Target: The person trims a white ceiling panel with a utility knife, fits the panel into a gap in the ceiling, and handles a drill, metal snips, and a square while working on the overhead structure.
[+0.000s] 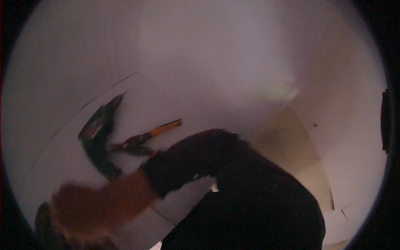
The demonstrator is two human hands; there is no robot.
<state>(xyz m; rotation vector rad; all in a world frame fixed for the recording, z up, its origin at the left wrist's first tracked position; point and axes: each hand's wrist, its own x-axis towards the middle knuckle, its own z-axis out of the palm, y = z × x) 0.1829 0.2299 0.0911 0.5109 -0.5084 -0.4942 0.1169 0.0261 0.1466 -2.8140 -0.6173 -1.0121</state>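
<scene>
My right arm, in a dark sleeve [196,154], reaches across from the right, and my right hand [87,212] is low on the left. Its fingers look curled, against a dark grey-green thing [43,221] at the rim; blur and dim light hide what that is. Just beyond the forearm lies a dark green power drill [96,133], its pointed end toward the far side. Beside the drill is a hand tool with a dark head and an orange handle [164,128], of a kind I cannot make out. My left hand is out of the picture.
The tools lie on a pale surface [187,75] marked by a thin dark curved line [96,98]. On the right is a yellowish panel [291,150] with a dark edge. Under my forearm shows a grey flat-sided thing [179,202]. A black object [385,121] sits at the right rim.
</scene>
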